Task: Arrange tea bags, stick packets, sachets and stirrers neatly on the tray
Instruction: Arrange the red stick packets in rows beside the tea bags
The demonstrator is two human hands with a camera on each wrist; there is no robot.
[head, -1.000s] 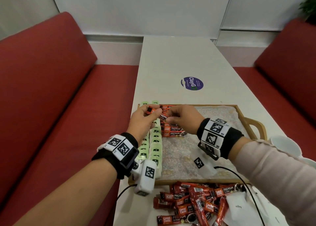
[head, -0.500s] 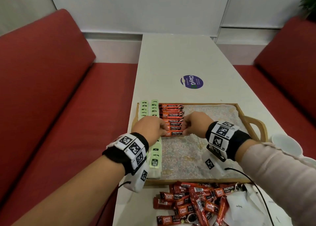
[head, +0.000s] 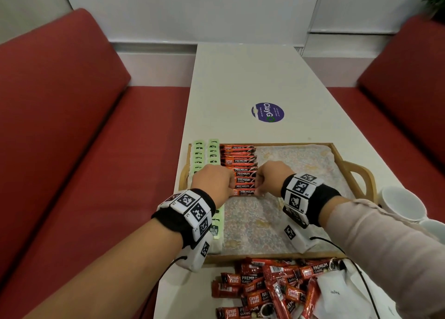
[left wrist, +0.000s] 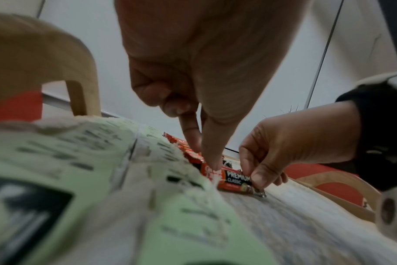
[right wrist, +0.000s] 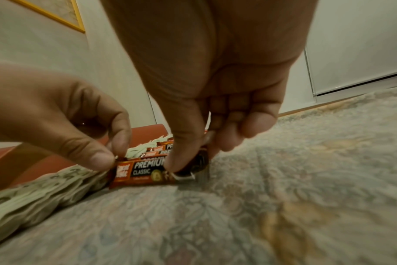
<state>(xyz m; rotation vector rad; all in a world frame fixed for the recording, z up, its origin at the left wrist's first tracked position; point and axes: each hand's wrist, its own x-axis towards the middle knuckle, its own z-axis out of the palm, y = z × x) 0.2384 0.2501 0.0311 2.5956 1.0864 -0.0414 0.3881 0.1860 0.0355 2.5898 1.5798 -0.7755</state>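
A red coffee stick packet (head: 243,192) (left wrist: 235,180) (right wrist: 140,172) lies at the near end of a column of red packets (head: 238,160) on the wooden tray (head: 358,171). My left hand (head: 214,182) (left wrist: 206,157) pinches its left end. My right hand (head: 271,177) (right wrist: 188,161) pinches its right end between thumb and fingers. Two columns of green tea bags (head: 206,153) (left wrist: 102,188) run along the tray's left side, partly hidden by my left wrist. A patterned cloth (head: 277,222) lines the tray.
A pile of loose red packets (head: 272,289) and white sachets (head: 337,292) lies on the table in front of the tray. White cups (head: 402,204) stand at the right. A round purple sticker (head: 267,112) is on the table beyond. Red benches flank the table.
Both hands came toward me from the far end of the red column to its near end, carrying one red packet down onto the row.
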